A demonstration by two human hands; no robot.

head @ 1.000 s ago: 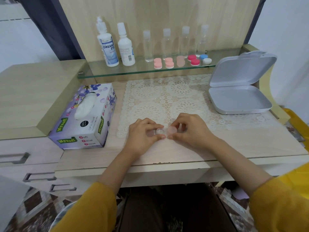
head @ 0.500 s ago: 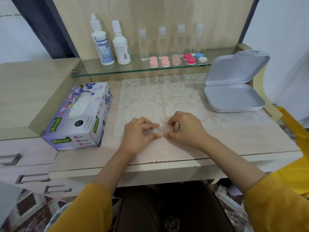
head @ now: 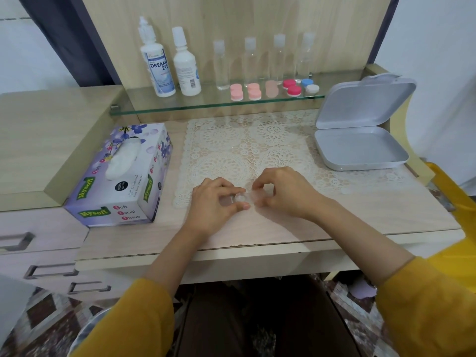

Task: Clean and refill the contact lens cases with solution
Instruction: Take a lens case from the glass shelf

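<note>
A small pale pink contact lens case [head: 246,197] lies at the front edge of the lace mat [head: 247,148]. My left hand [head: 213,202] pinches its left cup and my right hand [head: 283,193] pinches its right cup. The fingers hide most of the case. On the glass shelf [head: 180,103] stand two white solution bottles [head: 157,65] [head: 186,67], several small clear bottles [head: 221,65] and several more lens cases: pink ones [head: 237,92], a red pair [head: 292,87] and a blue and white pair [head: 309,85].
A purple tissue box [head: 121,176] sits on the desk left of the mat. An open grey hinged box [head: 360,148] lies at the right. Drawers with handles [head: 51,270] are at lower left. The desk's front edge [head: 231,253] runs under my forearms.
Both hands stay pinched on the case at the mat's edge. The fingers have shifted slightly on the cups; the view has drifted a little.
</note>
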